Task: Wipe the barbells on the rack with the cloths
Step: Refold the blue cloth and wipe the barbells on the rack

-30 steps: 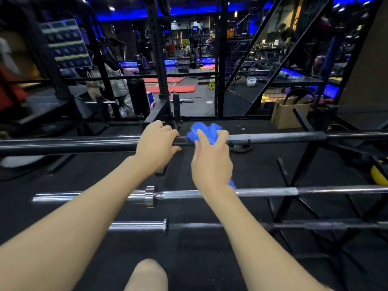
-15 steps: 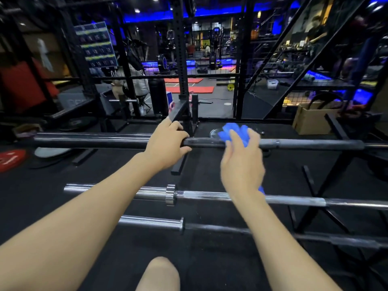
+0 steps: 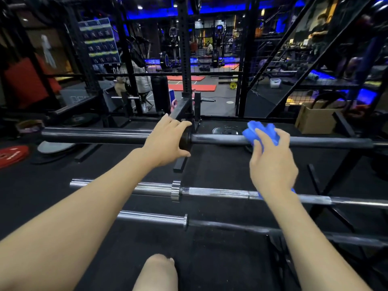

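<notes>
A bare knee [image 3: 156, 274] sits nearest, at bottom centre. Just beyond it the lowest barbell [image 3: 153, 217] lies across the black rack [image 3: 327, 181], w/ a chrome sleeve on its left end and a dark shaft running right. Next one up, the middle barbell [image 3: 220, 192], is chrome all along w/ a collar left of centre; both forearms cross over it. Beyond that is the top barbell [image 3: 315, 141], dark and matte, the farthest and highest of the three. The left hand [image 3: 165, 141] grasps it at the collar, fingers curled over the top & thumb underneath. Right of that hand on the same bar, the right hand [image 3: 273, 164] presses a blue cloth [image 3: 261, 132] onto the shaft, fingers bent over the bunched fabric; a bit of blue also shows under the wrist. Behind the top barbell: a black weight plate [image 3: 225, 130] flat on the floor, a cardboard box [image 3: 315, 120] to the right, a red plate [image 3: 12, 155] far left, then an upright post [image 3: 185, 59] of a cage & red mats [image 3: 197, 88].
</notes>
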